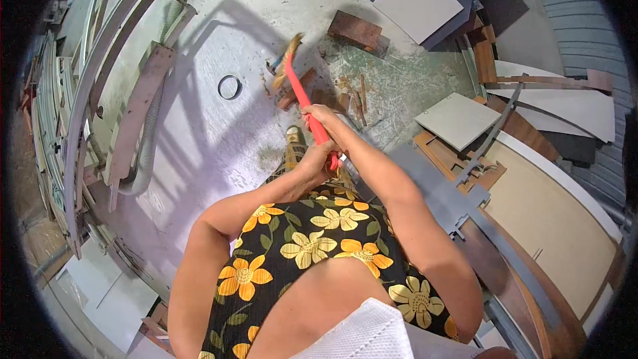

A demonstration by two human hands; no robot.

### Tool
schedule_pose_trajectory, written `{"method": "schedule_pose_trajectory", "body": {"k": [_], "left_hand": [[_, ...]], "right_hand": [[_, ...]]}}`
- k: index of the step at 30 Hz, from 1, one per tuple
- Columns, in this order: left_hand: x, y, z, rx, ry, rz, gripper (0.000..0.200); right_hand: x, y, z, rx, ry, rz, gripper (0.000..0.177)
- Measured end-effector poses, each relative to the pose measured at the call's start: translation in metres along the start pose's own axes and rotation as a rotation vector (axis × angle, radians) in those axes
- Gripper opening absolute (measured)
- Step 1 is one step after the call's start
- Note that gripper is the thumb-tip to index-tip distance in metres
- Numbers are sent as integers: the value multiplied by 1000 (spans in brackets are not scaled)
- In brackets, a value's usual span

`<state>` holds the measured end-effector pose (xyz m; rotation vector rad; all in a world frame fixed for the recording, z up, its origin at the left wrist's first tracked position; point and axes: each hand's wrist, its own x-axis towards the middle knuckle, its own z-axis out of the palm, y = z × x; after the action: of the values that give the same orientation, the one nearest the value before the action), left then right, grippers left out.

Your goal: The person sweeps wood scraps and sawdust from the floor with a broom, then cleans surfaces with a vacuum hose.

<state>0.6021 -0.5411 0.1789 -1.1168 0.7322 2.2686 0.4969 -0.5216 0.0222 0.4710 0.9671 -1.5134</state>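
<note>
Hanging onto a red broom [298, 85] with both hands here. Closed right round the handle [304, 98] near its end with the left hand [313, 161], and closed round it further up, on the bristle side, with the right hand [321, 117]. Pretty snug with both, though can't make out every finger. Angled away from the body, from in front of the floral top [308, 248] out over the floor [256, 119], with yellowish bristles [294, 44] just beside some brown scraps [325, 98]. Can't really tell about contact between bristles and floor. Bigger reddish block [355, 30] a little past the scraps, and a dark ring [230, 98] off to the left. One foot [294, 133] just left of the handle. Over on the left, curved metal rails [73, 106] and a ridged hose [147, 149]. Over on the right, a messy load of boards [558, 219], plus a pale square panel [458, 121] lying on some wood.
</note>
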Motion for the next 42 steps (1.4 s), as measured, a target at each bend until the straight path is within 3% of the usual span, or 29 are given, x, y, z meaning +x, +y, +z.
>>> {"method": "schedule_pose_trajectory", "body": {"k": [6, 11, 17, 18, 19, 20, 24, 29, 32, 34, 36, 39, 42], "left_hand": [[-3, 2, -5, -55, 69, -32, 15], [-7, 25, -39, -45, 49, 50, 13], [-19, 82, -131, -81, 104, 167, 11], [-22, 98, -152, -98, 89, 195, 12], [-20, 114, -179, -121, 95, 179, 12], [-19, 130, -204, -143, 102, 158, 12], [-35, 185, -262, -67, 151, 149, 12], [-15, 219, -294, -24, 159, 57, 9], [6, 229, -290, -6, 141, -66, 6], [32, 233, -303, 40, 48, -142, 7], [33, 237, -306, 42, -60, -221, 7], [12, 244, -313, 25, -134, -213, 8], [-10, 245, -318, 67, -73, -102, 11]], "right_hand": [[-11, 1, 1, 105, 55, -151, 10], [14, -2, 33, -10, 122, -193, 13], [84, 9, 130, -11, 15, -224, 16], [93, 13, 159, -7, 80, -282, 16], [129, 24, 168, -130, 57, -271, 16], [140, 30, 191, -64, 7, -184, 9], [180, 33, 268, -114, -44, -200, 14], [215, 27, 286, -184, -25, -87, 16], [248, 32, 252, -394, 173, -161, 19], [252, 32, 233, -434, 442, -212, 22], [255, 33, 218, -418, 522, -231, 19], [239, 29, 237, -101, 654, -251, 12], [217, 27, 277, -62, 682, -376, 15]]}}
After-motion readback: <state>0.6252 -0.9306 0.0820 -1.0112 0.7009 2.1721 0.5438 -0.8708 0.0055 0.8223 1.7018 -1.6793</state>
